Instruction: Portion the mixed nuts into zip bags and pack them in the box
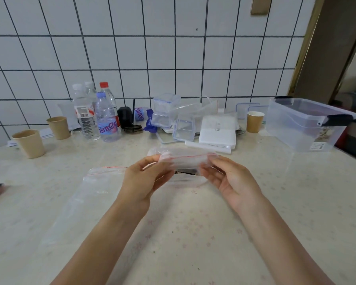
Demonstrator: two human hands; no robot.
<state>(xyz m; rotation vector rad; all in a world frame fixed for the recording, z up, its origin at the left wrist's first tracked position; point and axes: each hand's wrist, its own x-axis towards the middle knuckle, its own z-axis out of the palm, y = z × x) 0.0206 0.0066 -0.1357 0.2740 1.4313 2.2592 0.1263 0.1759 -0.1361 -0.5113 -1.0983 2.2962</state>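
Clear plastic zip bag (183,159) being held just above the counter (275,192), pinched at its red-striped mouth by left hand (140,179) and right hand (232,182), fingers (212,163) curled on the edges. Lying flat beside the left hand, a second zip bag (95,192); standing well apart at far right, the lidded clear box (304,124).

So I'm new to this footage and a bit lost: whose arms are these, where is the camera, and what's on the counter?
There is no machine here. A person wears a camera on the head, looking down at their own bare arms. The left hand and right hand each pinch an end of a clear zip bag with a red seal line, held above the counter. Another zip bag lies flat to the left. Farther back stand water bottles, paper cups and small clear containers. The big clear storage box sits at the right.
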